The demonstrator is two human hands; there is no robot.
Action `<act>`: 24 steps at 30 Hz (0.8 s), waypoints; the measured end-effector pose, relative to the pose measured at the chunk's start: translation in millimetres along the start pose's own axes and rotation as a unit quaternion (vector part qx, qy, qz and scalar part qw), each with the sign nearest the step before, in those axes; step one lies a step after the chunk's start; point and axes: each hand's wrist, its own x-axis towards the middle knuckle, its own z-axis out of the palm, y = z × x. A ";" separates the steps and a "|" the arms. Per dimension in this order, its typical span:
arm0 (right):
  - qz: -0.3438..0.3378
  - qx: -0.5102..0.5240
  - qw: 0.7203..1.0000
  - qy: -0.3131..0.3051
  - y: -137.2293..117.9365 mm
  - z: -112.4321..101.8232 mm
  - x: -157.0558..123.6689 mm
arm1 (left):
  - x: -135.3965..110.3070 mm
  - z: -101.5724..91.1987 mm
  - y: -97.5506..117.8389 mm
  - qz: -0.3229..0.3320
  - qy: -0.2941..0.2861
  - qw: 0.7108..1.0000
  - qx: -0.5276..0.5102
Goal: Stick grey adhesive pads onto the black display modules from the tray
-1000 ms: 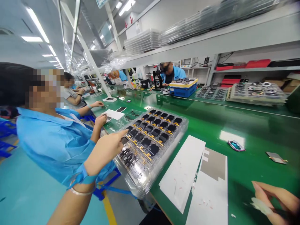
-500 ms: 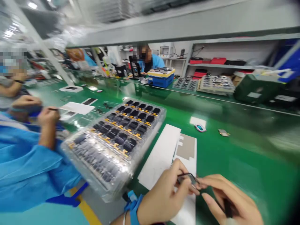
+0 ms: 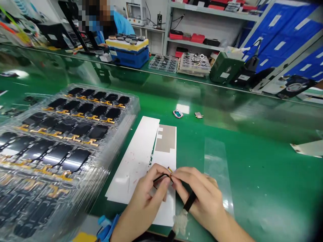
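Dark-edged part (image 3: pixel 161 176), a gold tab (image 3: pixel 170 170) at its far right corner: up between my fingers, above the white sheets on the near side of the desk (image 3: pixel 264 161). Left hand (image 3: pixel 147 198) closed, pinching it by the left edge. Right hand (image 3: pixel 204 198) closed too, thumb and fingertips meeting at the tab end; a dark rod (image 3: pixel 190 201) with pale wrapping (image 3: pixel 180 222) sits in its grip. Fingers hide most of the part.

Change: a second ago my left hand was at the clear tray (image 3: pixel 111 156), right hand well apart. Now both are on one piece, so I judge the picking is done and close two-handed work under way.

Outward: left sheet (image 3: pixel 135 151) and right sheet (image 3: pixel 164 215) under the hands, grey patch (image 3: pixel 166 138) on the latter. Tray to the left, rows of black screens (image 3: pixel 77 159). Clear film (image 3: pixel 217 161) to the right. Farther, a teal-centred piece (image 3: pixel 178 113) near a small grey square (image 3: pixel 199 115).
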 end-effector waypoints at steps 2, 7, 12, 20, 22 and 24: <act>-0.004 -0.006 1.000 -0.007 1.2 2.3 -0.6 | -0.2 -0.6 -0.6 0.005 0.009 1.000 0.008; 0.014 -0.004 0.999 -0.032 2.5 6.8 -1.2 | 1.3 -3.3 -1.0 0.042 0.040 0.996 0.064; 0.010 -0.084 0.994 -0.074 6.5 8.9 -2.6 | 3.9 -2.4 1.1 0.055 0.044 0.987 0.148; 0.129 -0.010 0.988 -0.087 10.2 3.6 1.4 | 2.6 -2.4 2.2 0.031 0.032 0.990 0.132; 0.187 0.054 0.977 -0.085 10.7 -1.0 5.5 | 1.0 -3.4 2.2 0.021 0.068 0.994 0.083; 0.214 0.100 0.965 -0.110 12.0 -5.2 8.7 | -1.0 -3.7 3.0 0.001 0.100 0.994 0.031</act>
